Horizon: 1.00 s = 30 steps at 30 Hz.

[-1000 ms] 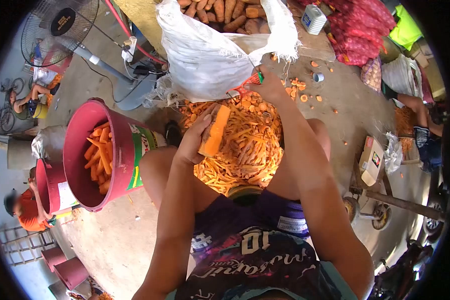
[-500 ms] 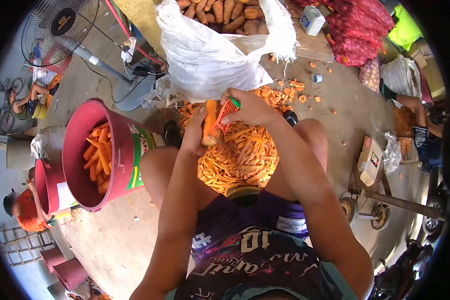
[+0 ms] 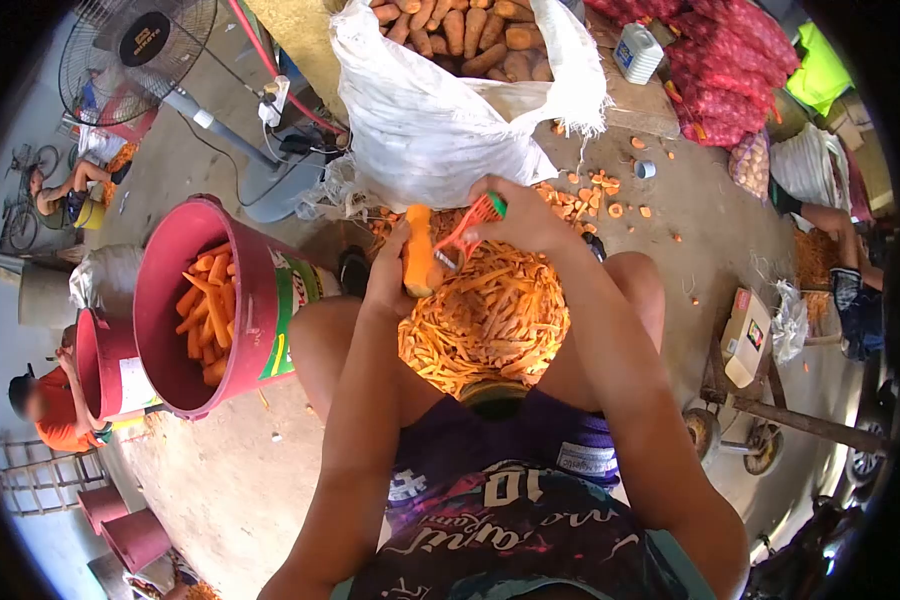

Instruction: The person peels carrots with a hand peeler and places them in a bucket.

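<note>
My left hand (image 3: 390, 265) is wrapped round a carrot (image 3: 419, 245), held upright above the heap of peelings. Most of its visible side is bright orange and peeled. In my right hand (image 3: 515, 212) is a peeler (image 3: 467, 230) with an orange-red frame and a green part near my fingers. The peeler's blade end is just right of the carrot, with a small gap between them. Below both hands, carrot peelings (image 3: 485, 320) are heaped between my legs. A large red bucket (image 3: 160, 320) on the left holds several peeled carrots (image 3: 208, 315).
Ahead stands a white sack (image 3: 420, 130) of unpeeled carrots (image 3: 470, 35). A standing fan (image 3: 145, 40) is at the upper left, red net sacks (image 3: 730, 70) at the upper right. Carrot pieces (image 3: 600, 190) litter the floor. A wheeled cart (image 3: 745, 400) is at right; other people sit at both sides.
The peeler has come away from the carrot, to the right. More of the carrot's lower end now looks peeled. The whole view has shifted slightly.
</note>
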Each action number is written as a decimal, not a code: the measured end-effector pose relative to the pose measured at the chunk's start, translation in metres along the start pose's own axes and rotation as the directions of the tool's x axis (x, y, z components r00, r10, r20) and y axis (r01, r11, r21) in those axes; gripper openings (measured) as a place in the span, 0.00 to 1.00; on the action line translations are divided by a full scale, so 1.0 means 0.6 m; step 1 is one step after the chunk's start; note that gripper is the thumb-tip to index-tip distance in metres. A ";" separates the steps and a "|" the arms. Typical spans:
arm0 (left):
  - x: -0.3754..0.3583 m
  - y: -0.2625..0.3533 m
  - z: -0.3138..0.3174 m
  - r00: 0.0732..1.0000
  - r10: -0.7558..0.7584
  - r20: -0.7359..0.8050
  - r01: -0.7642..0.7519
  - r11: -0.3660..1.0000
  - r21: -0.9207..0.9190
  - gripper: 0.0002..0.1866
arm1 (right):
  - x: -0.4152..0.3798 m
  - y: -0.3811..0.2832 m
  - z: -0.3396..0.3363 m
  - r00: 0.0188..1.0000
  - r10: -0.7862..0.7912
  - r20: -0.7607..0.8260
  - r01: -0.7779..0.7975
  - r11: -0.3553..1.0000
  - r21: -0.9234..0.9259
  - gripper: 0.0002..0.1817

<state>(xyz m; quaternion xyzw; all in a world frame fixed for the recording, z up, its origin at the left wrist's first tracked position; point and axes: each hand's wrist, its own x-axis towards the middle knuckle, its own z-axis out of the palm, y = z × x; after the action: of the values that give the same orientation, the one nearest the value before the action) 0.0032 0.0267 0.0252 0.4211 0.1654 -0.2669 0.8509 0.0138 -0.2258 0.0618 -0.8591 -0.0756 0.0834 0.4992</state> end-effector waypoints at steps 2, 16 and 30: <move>-0.005 -0.004 0.019 1.000 -0.015 -0.002 0.015 0.999 0.040 0.21 | -0.006 -0.003 0.009 1.000 0.019 0.009 -0.019 1.000 0.007 0.31; 0.007 -0.002 -0.015 0.999 -0.036 -0.015 0.036 0.999 -0.008 0.18 | 0.000 -0.003 -0.015 0.993 0.122 -0.002 -0.122 0.992 -0.015 0.31; -0.043 -0.004 0.032 0.988 -0.099 0.116 0.079 0.983 0.163 0.21 | 0.028 0.048 -0.050 0.946 0.159 -0.284 -0.197 0.974 -0.110 0.33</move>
<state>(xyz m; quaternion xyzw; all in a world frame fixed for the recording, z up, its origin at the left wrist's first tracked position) -0.0179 0.0182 0.0479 0.4619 0.1093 -0.3426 0.8108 0.0382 -0.2617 0.0500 -0.8980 0.0664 0.0032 0.4350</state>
